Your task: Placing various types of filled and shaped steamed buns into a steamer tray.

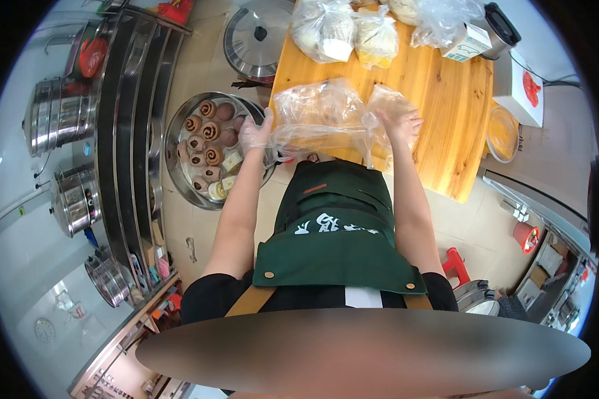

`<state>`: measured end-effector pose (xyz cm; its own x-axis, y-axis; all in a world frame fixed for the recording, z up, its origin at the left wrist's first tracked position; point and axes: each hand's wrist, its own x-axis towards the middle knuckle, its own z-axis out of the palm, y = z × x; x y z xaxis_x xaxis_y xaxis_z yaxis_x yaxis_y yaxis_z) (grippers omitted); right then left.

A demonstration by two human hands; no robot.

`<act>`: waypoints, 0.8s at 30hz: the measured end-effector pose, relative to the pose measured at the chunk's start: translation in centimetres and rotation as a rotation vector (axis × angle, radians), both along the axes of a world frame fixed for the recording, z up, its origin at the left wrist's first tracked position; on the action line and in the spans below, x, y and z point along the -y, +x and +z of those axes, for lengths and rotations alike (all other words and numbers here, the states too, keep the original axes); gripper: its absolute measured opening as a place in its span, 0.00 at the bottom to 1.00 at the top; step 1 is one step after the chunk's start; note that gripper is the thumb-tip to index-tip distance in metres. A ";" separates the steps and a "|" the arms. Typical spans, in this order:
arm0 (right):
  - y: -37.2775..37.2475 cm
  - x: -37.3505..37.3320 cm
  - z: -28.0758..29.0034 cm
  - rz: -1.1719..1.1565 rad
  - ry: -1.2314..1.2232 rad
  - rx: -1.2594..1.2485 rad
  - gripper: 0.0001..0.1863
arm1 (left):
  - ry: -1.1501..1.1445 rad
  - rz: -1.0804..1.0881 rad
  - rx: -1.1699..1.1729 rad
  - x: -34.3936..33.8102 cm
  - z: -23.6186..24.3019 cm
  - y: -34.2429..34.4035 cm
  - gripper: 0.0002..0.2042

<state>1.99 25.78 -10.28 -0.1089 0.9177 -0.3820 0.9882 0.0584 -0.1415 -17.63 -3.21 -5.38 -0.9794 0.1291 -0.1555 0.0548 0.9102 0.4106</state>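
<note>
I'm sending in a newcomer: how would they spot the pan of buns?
Find the wooden table. Just left of it, by the person's gloved left hand, is a round metal pan. Unlike the dark-knobbed metal lid farther off, it is open, showing brown spiral buns.

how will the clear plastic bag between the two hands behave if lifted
The clear plastic bag will probably sag, given its wrinkles and loose folds. It is likely light: the wooden table shows through its thin film.
</note>
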 end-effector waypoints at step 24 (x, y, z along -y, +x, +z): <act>-3.8 1.8 -3.6 0.372 -0.475 -0.380 0.21 | 0.325 -0.163 0.400 -1.4 -0.7 6.7 0.34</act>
<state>-1.84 23.94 -13.90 -0.5875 0.5378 -0.6046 0.7920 0.2289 -0.5660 -10.93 -1.81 -6.11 -0.8150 0.3780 -0.4391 -0.0339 0.7255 0.6874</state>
